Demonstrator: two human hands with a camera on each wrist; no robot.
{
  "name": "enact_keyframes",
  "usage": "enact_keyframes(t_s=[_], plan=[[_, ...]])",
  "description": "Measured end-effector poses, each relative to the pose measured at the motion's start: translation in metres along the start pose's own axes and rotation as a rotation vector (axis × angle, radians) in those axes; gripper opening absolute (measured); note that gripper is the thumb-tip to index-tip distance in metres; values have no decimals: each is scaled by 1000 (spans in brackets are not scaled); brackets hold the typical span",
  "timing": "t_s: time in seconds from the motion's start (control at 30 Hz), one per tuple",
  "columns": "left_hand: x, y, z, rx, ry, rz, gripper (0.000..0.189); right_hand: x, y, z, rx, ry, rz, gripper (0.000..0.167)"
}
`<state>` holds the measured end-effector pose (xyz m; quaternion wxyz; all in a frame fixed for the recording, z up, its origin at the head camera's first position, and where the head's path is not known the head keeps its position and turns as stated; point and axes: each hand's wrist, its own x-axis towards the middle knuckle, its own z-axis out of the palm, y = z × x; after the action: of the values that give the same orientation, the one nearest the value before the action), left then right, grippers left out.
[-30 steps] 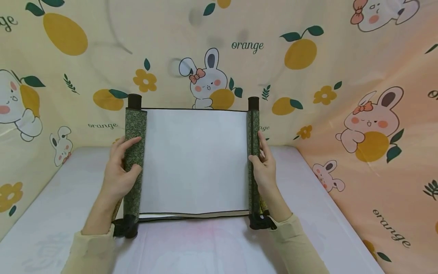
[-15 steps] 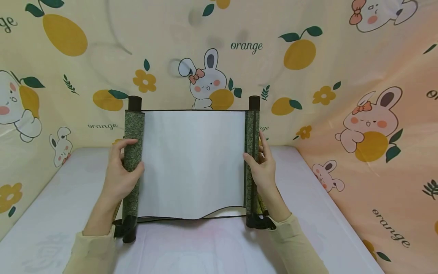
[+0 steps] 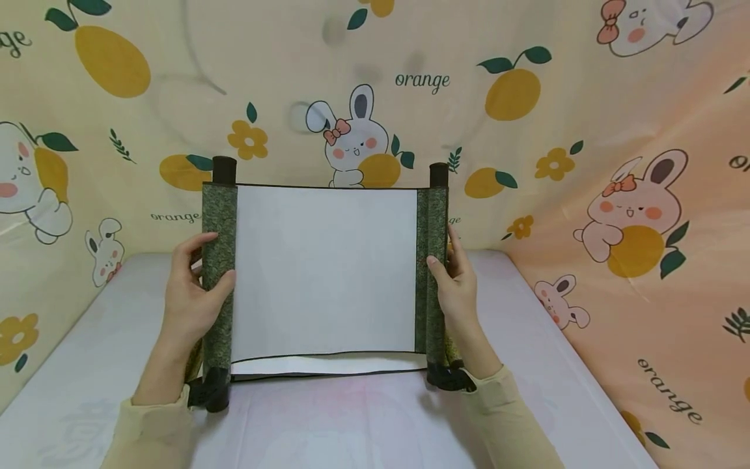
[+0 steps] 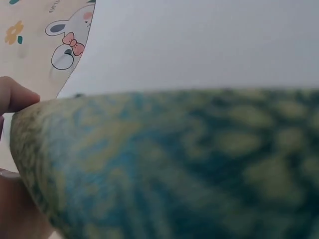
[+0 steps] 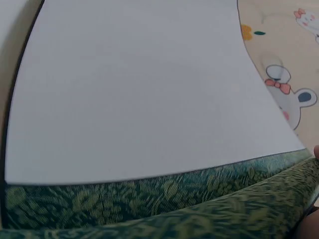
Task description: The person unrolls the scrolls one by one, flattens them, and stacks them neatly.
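A hanging scroll (image 3: 328,273) with a blank white middle stretches between two rolled ends, held up above the table. My left hand (image 3: 193,303) grips the left roll (image 3: 220,299), its thumb on the front. Around the right roll (image 3: 437,228) my right hand (image 3: 459,293) curls, thumb in front and fingers partly hidden behind. Both rolls wear green patterned cloth and have black end knobs. In the left wrist view the patterned roll (image 4: 174,164) fills the lower part. The right wrist view shows a flat green band (image 5: 99,204) beside its roll (image 5: 239,209).
The white-covered table (image 3: 328,430) extends beneath the scroll. A cloth backdrop (image 3: 281,71) printed with rabbits and oranges rises behind and along both sides. Black ties (image 3: 448,378) hang by the lower ends of the rolls.
My left hand has shifted left with its roll. The right roll has turned and moved slightly right, so a wider green band shows beside it. The sheet's sagging lower edge is now straighter.
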<state>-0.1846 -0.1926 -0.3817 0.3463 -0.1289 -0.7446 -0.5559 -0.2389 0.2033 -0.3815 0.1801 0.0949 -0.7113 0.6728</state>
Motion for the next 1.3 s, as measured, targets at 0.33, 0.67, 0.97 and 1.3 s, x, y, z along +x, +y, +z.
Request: enact_keyframes(t_s=[0.33,0.67,0.97,1.3], plan=[[2,2,-6,-21,-5,8,67,3,-4,-9,-41,71,-26,51],[0,2,-11,60,-63,-80,64,7,-5,-13,-25,98,-94,49],[3,1,-6,92,-13,-25,70,6,-4,-13,-77,79,-165,79],[3,-3,-5,84,13,48,75,8,-4,-15,2,88,-117,80]])
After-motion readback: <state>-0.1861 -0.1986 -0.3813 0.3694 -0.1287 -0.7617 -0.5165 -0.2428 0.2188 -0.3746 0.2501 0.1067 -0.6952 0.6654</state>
